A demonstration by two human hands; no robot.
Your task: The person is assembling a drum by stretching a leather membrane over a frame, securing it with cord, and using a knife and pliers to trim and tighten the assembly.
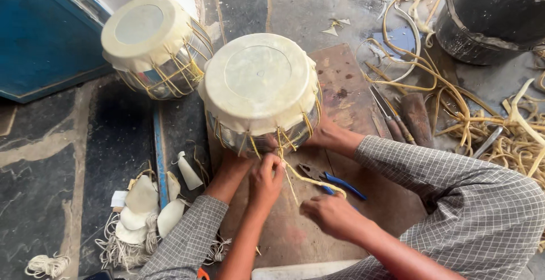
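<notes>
Plainly the lacing is the step in hand: we judge that the pale hide strip point(311, 180) is being threaded and tightened through the yellow cords at the lower edge of the metal drum with a cream skin head point(258, 84). The drum sits in the middle of the frame, tipped towards us on a brown wooden board point(352, 95) on the floor.

Our left hand point(267, 179) has its fingers pinched narrow on the strip right at the drum's rim. Our right hand point(335, 215), lower and to the right, looks closed on the strip's loose end. Two more hands in checked sleeves, which we take for a co-worker's, steady the shell from below and from the right.

Next, we think, comes a firm, even pull along the strip while the drum is held from turning.

The skin is smooth, pale and taut on top, folded down over the shiny shell. Blue-handled pliers point(335, 183) lie just beside our right hand; a second laced drum point(150, 39) stands at upper left
</notes>
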